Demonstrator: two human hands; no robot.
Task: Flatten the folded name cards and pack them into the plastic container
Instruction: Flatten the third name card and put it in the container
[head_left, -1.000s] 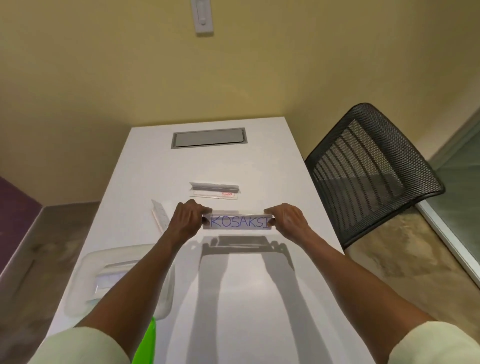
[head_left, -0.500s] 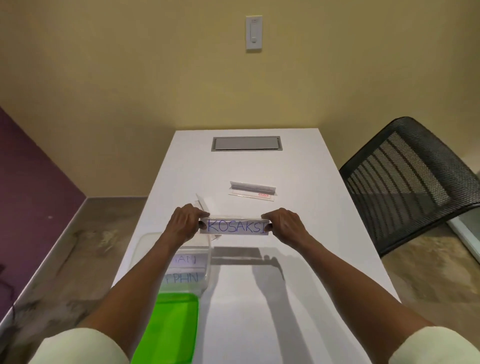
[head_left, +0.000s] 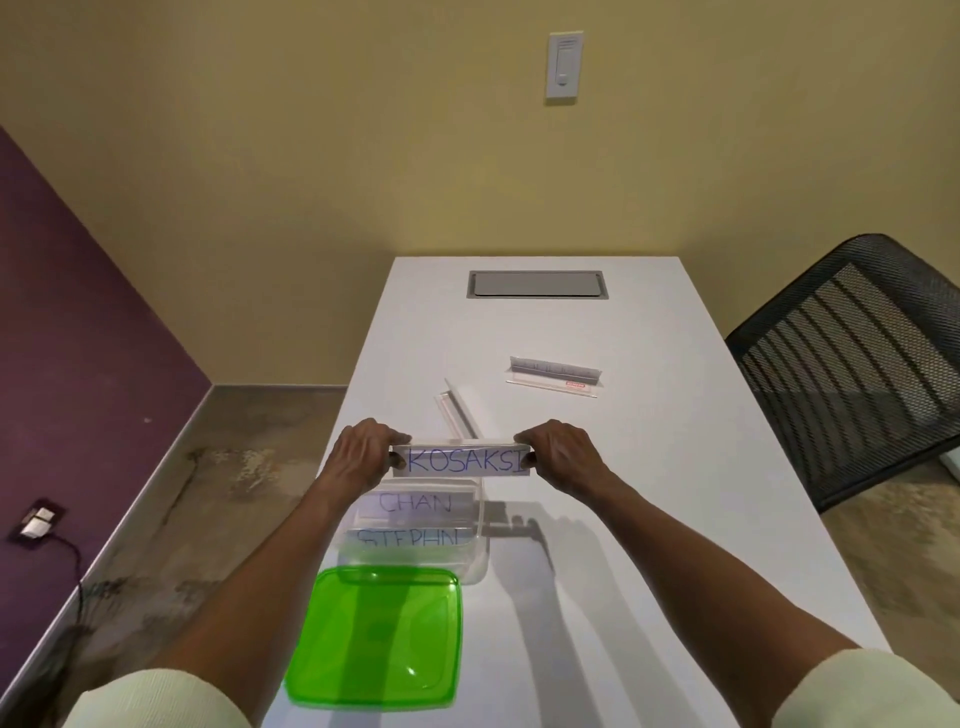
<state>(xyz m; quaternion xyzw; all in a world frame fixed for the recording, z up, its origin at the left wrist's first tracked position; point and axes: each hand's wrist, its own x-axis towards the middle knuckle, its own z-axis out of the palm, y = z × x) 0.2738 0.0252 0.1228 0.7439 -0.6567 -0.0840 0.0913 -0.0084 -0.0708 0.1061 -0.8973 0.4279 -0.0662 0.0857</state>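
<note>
Name card "KOSAKSI", seen from the head camera, is held level in the air between both hands, just above the far rim of the plastic container. The left hand has its fingers closed on the card's left end, and the right hand pinches the right end the same way, thumbs at the card's front edge. The card looks like a flat white strip with blue handwritten capitals. The clear container sits on the white counter below the card and holds two cards reading "CHAN" and "STEPHN". Its green lid lies flat on the near side of the container, touching it. Beyond the card, two folded clear card holders rest on the counter.
</note>
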